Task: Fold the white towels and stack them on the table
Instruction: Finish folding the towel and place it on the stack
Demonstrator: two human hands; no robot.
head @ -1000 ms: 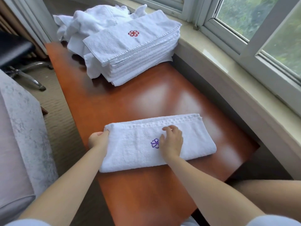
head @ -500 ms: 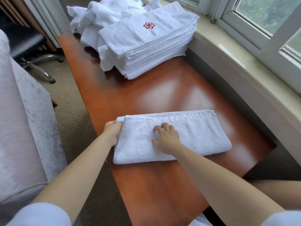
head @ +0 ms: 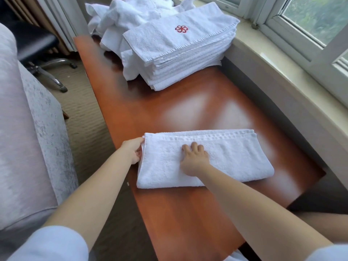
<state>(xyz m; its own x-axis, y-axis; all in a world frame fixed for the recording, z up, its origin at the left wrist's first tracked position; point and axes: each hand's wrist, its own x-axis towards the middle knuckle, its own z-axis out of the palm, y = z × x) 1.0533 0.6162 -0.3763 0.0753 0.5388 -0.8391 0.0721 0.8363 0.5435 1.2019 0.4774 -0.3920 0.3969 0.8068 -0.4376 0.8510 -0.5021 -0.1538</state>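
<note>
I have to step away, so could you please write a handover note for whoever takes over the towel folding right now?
Left hand grips the towel's left end; right hand presses flat on its middle.
Towel lies folded into a long strip at the table's near end.
Stack of folded towels sits at the far end, unfolded pile behind it.
Left: finish this fold, stack it, do the pile.

Soft daylight enters through the window (head: pixel 308 25) at 1 o'clock, leaving pale glare patches on the polished bench (head: pixel 190 113). Shadows beneath the towel stack (head: pixel 180 53) are faint. Wide-angle distortion bows the sill; edges are slightly soft, sleeves at 6 o'clock blurred.
</note>
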